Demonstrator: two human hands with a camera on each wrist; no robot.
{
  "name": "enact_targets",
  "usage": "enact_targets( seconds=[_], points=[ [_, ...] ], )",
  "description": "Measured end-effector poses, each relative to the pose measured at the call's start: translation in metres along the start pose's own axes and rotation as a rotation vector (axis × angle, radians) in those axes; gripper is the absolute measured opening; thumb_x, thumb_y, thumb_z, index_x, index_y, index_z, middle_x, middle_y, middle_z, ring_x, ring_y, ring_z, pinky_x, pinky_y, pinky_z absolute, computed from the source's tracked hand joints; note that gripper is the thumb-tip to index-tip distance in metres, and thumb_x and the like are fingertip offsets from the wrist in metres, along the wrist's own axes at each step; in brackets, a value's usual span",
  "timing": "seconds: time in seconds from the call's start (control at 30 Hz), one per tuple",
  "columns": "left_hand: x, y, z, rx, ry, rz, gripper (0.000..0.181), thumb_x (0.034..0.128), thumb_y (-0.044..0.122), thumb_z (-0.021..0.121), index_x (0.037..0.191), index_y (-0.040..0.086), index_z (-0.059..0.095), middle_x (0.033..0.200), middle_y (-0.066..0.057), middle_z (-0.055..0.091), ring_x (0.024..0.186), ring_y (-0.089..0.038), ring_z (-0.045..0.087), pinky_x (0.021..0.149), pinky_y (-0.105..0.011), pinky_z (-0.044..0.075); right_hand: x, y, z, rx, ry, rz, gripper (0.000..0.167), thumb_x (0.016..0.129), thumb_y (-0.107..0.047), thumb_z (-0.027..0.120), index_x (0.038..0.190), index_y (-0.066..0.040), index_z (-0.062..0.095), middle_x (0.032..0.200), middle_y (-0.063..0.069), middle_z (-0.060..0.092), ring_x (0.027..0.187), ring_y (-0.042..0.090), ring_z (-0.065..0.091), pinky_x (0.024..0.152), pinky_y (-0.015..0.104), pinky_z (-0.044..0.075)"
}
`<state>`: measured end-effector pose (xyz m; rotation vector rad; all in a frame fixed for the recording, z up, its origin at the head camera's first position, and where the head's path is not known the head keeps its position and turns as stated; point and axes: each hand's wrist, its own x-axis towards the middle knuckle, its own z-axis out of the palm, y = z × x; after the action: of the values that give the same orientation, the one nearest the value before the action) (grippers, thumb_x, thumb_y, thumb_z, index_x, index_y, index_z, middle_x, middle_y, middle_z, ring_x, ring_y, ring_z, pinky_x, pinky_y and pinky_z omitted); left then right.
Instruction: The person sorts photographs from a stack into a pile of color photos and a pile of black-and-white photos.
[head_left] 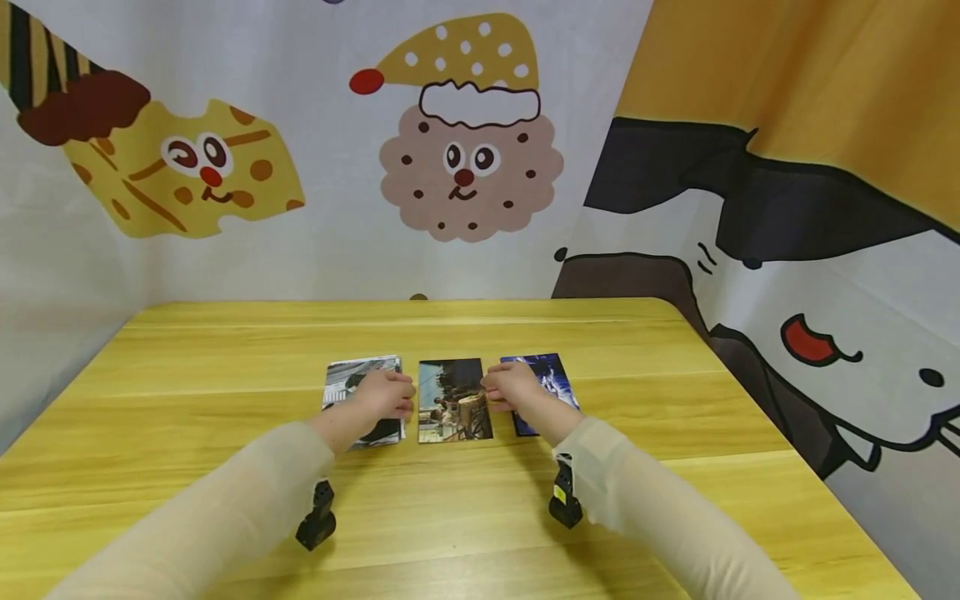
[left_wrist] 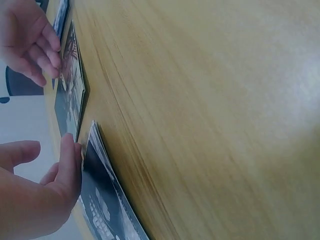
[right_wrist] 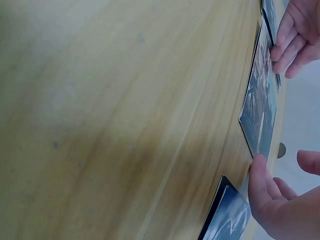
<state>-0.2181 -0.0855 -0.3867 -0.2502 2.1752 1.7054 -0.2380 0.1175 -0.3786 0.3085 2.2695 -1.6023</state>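
Observation:
Three groups of photo cards lie in a row on the wooden table. At the middle is a street-like picture card (head_left: pixel 453 412), between both hands. My left hand (head_left: pixel 385 394) hovers over the right side of a black-and-white stack of cards (head_left: pixel 342 382), its fingers loosely bent near the middle card's left edge. On the other side, my right hand (head_left: pixel 513 386) partly covers the blue cards (head_left: pixel 553 375), fingertips at the middle card's right edge. Both wrist views show the left fingers (left_wrist: pixel 66 162) and right fingers (right_wrist: pixel 258 177) relaxed, close to that card; contact is hard to tell.
The wooden table (head_left: pixel 450 517) extends around the cards. Behind it hangs a curtain (head_left: pixel 337 267) printed with cartoon figures, which also runs along the right side. A small black camera is strapped under each wrist.

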Motion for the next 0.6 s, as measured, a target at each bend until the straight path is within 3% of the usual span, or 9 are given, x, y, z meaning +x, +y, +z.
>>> enact_targets(
  seconds=[0.13,0.33,0.5,0.6],
  points=[
    [-0.0010,0.0014,0.0013,0.032,-0.014,0.000,0.045,0.0923,0.005,0.046,0.134,-0.011,0.040,0.109,-0.023,0.058,0.069,-0.013,0.057,0.064,-0.027,0.057,-0.0002,-0.0005,0.0004,-0.007,-0.010,0.008,0.047,0.091,-0.008,0.055,0.135,0.003,0.045,0.097,0.011,0.062,0.066,0.009,0.054,0.067,0.028,0.059],
    [-0.0012,0.0027,0.0043,0.057,-0.010,0.001,0.045,0.0928,0.007,0.047,0.134,-0.010,0.043,0.117,-0.028,0.057,0.086,-0.021,0.063,0.070,-0.029,0.059,0.0025,0.0008,0.0033,-0.016,0.013,0.012,0.045,0.092,-0.010,0.055,0.135,0.001,0.047,0.104,0.013,0.062,0.075,0.013,0.056,0.072,0.031,0.059],
    [0.0004,0.0014,0.0056,0.040,0.011,0.013,0.043,0.0937,0.007,0.045,0.133,-0.009,0.044,0.115,-0.024,0.057,0.068,-0.012,0.052,0.061,-0.025,0.051,0.0040,0.0019,0.0050,0.016,0.040,0.005,0.044,0.092,-0.009,0.053,0.134,0.002,0.047,0.108,0.017,0.063,0.074,0.013,0.056,0.073,0.033,0.059],
    [0.0009,0.0005,0.0068,0.053,0.048,0.028,0.041,0.0936,0.007,0.045,0.131,-0.008,0.047,0.115,-0.023,0.057,0.065,-0.011,0.046,0.060,-0.025,0.047,0.0041,0.0012,0.0057,0.052,0.057,-0.004,0.043,0.091,-0.007,0.053,0.133,0.003,0.048,0.112,0.019,0.062,0.071,0.013,0.056,0.072,0.034,0.059]
  ],
)
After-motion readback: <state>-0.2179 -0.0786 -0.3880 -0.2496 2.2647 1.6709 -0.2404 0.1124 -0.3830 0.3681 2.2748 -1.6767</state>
